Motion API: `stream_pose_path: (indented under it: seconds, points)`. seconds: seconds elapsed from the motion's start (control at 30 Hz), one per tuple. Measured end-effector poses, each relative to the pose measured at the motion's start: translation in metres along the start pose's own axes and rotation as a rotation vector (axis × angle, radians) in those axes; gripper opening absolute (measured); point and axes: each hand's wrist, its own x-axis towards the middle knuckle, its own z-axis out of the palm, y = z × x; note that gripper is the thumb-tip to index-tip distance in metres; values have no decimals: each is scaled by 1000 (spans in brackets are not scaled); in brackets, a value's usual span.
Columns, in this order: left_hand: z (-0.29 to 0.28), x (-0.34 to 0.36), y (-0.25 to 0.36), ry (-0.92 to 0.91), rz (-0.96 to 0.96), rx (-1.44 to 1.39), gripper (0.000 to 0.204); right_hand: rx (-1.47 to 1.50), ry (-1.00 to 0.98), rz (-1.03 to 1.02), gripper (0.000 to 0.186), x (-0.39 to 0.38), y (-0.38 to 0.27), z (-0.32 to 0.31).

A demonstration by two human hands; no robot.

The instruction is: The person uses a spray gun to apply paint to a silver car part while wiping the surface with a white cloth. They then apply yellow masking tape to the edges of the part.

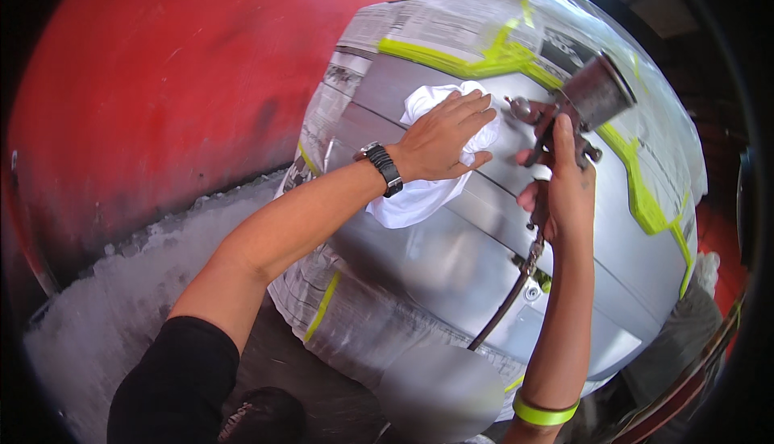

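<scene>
My left hand (451, 134), with a dark watch on the wrist, grips a bunched white cloth (415, 202) and presses it to a grey car body panel (459, 242). Its fingers curve over the cloth and the thumb sits apart. In my right hand (568, 178) is a spray gun (597, 89) with a dark metal cup on top, raised over the panel to the right of the cloth. From the gun's handle a dark air hose (504, 307) runs down toward me. The fingers on the gun's trigger side are partly hidden.
Yellow-green masking tape (435, 56) borders the panel, with newspaper (451, 25) and clear plastic sheeting (669, 122) around it. A red wall-like surface (177, 73) rises at the left above a dusty grey floor (129, 307). A blurred grey round shape (439, 392) fills the lower middle.
</scene>
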Motion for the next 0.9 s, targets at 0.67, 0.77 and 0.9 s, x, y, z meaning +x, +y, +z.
stream_pose_path:
  seconds: [0.67, 0.77, 0.9]
  points:
    - [2, -2, -57, 238, -660, 305, 63, -102, -21, 32, 62, -4, 2, 30]
    - [7, -2, -47, 299, -590, 341, 64, -105, -28, 24, 62, -4, 3, 35]
    - [6, -14, -18, 252, -314, 176, 60, -135, -29, 1, 61, -6, 0, 35]
